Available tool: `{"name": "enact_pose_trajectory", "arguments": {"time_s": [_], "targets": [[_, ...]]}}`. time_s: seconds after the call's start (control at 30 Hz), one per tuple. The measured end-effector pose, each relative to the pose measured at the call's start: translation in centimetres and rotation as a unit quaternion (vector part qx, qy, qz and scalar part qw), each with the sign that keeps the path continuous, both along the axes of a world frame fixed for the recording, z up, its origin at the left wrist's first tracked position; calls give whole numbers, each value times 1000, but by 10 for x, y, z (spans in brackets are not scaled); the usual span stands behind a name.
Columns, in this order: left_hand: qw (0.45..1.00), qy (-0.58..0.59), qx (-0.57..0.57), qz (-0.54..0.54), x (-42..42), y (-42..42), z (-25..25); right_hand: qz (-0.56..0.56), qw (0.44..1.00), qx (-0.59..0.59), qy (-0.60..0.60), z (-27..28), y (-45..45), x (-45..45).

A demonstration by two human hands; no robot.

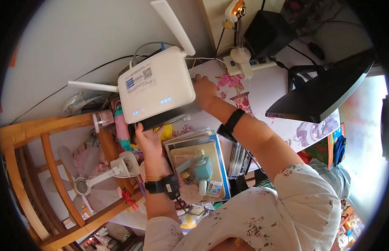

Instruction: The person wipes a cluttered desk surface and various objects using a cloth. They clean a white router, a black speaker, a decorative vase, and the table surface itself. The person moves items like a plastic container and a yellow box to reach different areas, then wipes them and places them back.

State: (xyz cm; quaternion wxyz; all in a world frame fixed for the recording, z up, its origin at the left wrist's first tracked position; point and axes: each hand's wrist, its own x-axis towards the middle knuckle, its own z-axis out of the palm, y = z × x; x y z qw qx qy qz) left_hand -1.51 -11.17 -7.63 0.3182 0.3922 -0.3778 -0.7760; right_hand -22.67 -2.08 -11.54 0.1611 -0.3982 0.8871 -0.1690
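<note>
A white Wi-Fi router (157, 86) with raised antennas and lit blue lights rests on a flat black box (169, 118), blurred at its right end. My left hand (149, 141) is at the box's near left edge, thumb up against it, some fingers hidden underneath. Around the right side of the box is my right hand (206, 89), its fingertips partly hidden by the router. Cables run from the router's back. The router's top bears a label with writing and a printed code.
Below the hands lies a tray (182, 157) with a teal bottle (203, 168). A monitor (320, 91), a power strip (255, 64) and a small lamp (240, 55) stand to the right. On the left are a wooden bed rail (56, 178) and a white fan (83, 185).
</note>
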Motion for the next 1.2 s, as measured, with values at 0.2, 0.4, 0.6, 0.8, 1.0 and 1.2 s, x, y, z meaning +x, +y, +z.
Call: {"name": "enact_pose_trajectory", "arguments": {"time_s": [0.2,0.4,0.6,0.8,1.0,1.2], "targets": [[1000,-16,-21,-4,0,3,8,13,1000,-22,15,-1,7,-5],[999,-5,-22,-35,4,-1,6,-80,982,-79,151,-67,-7,-54],[999,-15,-43,-28,-6,5,9,-34,976,-53,209,-101,-4,-72],[998,-9,-46,-32,5,3,7,33,995,3,90,-66,-6,-53],[999,-7,-35,-25,1,2,3,77,985,-17,153,-89,11,-37],[1000,-12,-17,-14,10,-4,-6,105,984,28,140,-74,140,5]]}}
